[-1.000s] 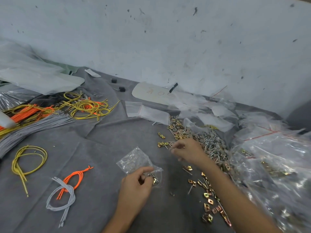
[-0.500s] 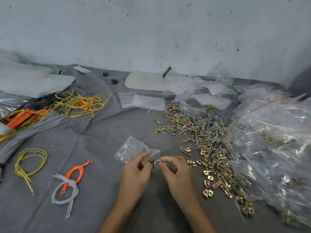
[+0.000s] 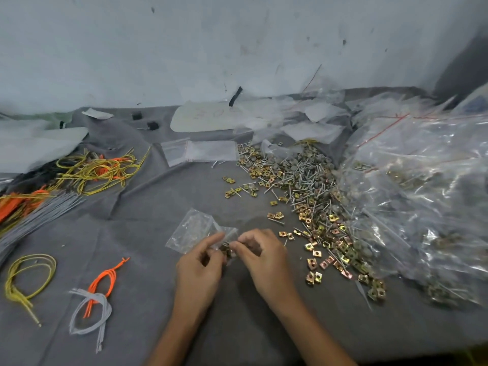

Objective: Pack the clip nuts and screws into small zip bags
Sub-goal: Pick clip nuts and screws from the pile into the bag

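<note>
Two bare hands meet low in the middle of the grey cloth-covered tabletop [image 3: 148, 233]. The left hand [image 3: 199, 268] pinches the mouth of a small clear zip bag [image 3: 191, 229] between thumb and forefinger, its fingers [image 3: 214, 240] closed on the plastic; the rest of the bag lies flat on the cloth, reaching up and to the left. The right hand [image 3: 264, 257] is curled, with its fingertips [image 3: 236, 245] pressed against the same bag opening, touching the left hand's fingertips. A few brass-coloured pieces show right at that meeting point, but whether they sit in the bag or between the right fingers cannot be told.

To the right of the hands spreads a loose heap of clip nuts [image 3: 327, 233], gold and coppery squares, mixed further up with silver screws [image 3: 298, 173]. Large crumpled clear bags [image 3: 422, 194] holding more hardware lie at the right edge, touching the heap. Empty zip bags [image 3: 200, 151] lie flat above the heap's upper left, near the wall.

On the left side, well apart from the hands, lie yellow cords [image 3: 26, 276], an orange cord [image 3: 105, 281] crossed with a grey cord [image 3: 89, 310], and tangled bundles of yellow, orange and grey further back
</note>
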{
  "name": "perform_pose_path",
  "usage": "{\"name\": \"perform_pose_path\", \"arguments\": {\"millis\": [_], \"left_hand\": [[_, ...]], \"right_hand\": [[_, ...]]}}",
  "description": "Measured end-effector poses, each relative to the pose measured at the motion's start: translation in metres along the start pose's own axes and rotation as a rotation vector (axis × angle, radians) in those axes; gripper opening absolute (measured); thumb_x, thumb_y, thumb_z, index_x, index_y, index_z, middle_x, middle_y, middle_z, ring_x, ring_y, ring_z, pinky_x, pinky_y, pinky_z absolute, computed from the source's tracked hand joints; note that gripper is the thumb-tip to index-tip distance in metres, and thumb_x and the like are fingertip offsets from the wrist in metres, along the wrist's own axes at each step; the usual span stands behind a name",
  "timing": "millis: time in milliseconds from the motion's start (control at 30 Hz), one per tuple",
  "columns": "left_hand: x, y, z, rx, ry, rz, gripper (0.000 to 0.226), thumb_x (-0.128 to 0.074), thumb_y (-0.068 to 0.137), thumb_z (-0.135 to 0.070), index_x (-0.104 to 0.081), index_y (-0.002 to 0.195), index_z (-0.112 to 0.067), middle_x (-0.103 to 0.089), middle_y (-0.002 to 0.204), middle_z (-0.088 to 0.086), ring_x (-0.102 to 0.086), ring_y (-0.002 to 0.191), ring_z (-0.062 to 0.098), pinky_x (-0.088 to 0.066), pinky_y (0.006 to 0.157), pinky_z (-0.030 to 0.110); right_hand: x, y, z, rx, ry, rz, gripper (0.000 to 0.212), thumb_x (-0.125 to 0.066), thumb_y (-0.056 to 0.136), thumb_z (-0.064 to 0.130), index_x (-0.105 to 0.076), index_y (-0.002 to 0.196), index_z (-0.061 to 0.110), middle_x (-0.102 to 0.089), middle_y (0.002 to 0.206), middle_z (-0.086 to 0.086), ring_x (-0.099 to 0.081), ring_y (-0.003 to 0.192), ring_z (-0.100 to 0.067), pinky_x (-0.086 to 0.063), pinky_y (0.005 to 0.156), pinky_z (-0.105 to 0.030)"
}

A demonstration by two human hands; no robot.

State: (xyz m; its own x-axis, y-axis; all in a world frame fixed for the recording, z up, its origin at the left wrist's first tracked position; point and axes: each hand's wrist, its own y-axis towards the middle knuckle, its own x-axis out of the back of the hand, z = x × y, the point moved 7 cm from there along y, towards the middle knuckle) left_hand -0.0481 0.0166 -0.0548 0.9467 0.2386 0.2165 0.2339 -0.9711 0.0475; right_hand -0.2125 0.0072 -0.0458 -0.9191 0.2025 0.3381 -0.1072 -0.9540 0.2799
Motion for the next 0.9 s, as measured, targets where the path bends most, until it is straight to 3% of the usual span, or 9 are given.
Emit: {"name": "perform_pose_path", "arguments": {"millis": [133,233,400,500,567,733,900], "left_hand": [[0.001,0.002,0.002,-0.013,0.032,-0.005,0.038,-0.055,0.094,0.0,-0.074,0.106,-0.031,-0.074,0.073,-0.002,-0.069,0.067,0.012,-0.054,0.068,0.029],[0.003,0.001,-0.002,-0.042,0.046,-0.011,0.037,-0.055,0.093,0.003,-0.075,0.111,-0.023,-0.073,0.072,-0.006,-0.067,0.064,0.007,-0.052,0.065,0.02],[0.001,0.001,-0.005,-0.041,0.043,-0.01,0.038,-0.054,0.093,0.003,-0.074,0.108,-0.025,-0.068,0.061,-0.003,-0.053,0.052,0.006,-0.045,0.055,0.018],[0.001,-0.001,-0.008,-0.048,0.055,-0.012,0.038,-0.055,0.093,0.003,-0.074,0.108,-0.025,-0.067,0.06,-0.002,-0.055,0.053,0.007,-0.046,0.056,0.019],[0.003,-0.002,-0.008,-0.052,0.054,-0.017,0.037,-0.055,0.093,0.003,-0.075,0.108,-0.023,-0.068,0.062,-0.001,-0.058,0.055,0.008,-0.047,0.057,0.019],[0.003,-0.001,-0.007,-0.023,0.05,-0.022,0.039,-0.055,0.09,0.005,-0.074,0.107,-0.024,-0.075,0.072,-0.004,-0.068,0.064,0.01,-0.053,0.062,0.021],[0.002,0.0,-0.001,0.026,-0.004,0.0,0.039,-0.054,0.091,0.006,-0.073,0.108,-0.023,-0.077,0.077,0.004,-0.074,0.075,0.021,-0.057,0.072,0.04]], "right_hand": [[-0.005,-0.001,0.002,0.015,-0.012,0.068,0.013,-0.073,0.09,0.032,-0.075,0.102,0.028,-0.069,0.093,0.015,-0.064,0.087,-0.001,-0.05,0.077,-0.015],[0.001,-0.001,0.003,-0.028,0.043,0.02,0.012,-0.068,0.093,0.028,-0.072,0.104,0.03,-0.066,0.097,0.015,-0.063,0.09,-0.001,-0.048,0.078,-0.013],[-0.003,0.0,-0.009,-0.312,0.351,0.071,0.035,-0.054,0.075,0.014,-0.066,0.104,0.031,-0.064,0.109,0.01,-0.059,0.096,0.006,-0.048,0.082,-0.012],[-0.011,-0.003,-0.006,-0.347,0.474,0.097,0.042,-0.045,0.081,0.0,-0.067,0.105,0.027,-0.068,0.111,0.007,-0.062,0.108,0.001,-0.05,0.1,-0.025],[-0.016,-0.005,-0.001,-0.335,0.493,0.098,0.048,-0.042,0.085,-0.011,-0.067,0.104,0.024,-0.07,0.108,0.004,-0.065,0.109,-0.005,-0.052,0.102,-0.034],[-0.02,-0.005,0.007,-0.235,0.457,0.058,0.041,-0.05,0.092,-0.004,-0.068,0.095,0.033,-0.073,0.101,0.006,-0.069,0.102,-0.011,-0.058,0.089,-0.03],[-0.028,0.0,0.01,-0.23,0.488,0.026,0.02,-0.062,0.093,-0.001,-0.066,0.088,0.017,-0.072,0.092,-0.005,-0.073,0.084,-0.02,-0.058,0.068,-0.025]]}}
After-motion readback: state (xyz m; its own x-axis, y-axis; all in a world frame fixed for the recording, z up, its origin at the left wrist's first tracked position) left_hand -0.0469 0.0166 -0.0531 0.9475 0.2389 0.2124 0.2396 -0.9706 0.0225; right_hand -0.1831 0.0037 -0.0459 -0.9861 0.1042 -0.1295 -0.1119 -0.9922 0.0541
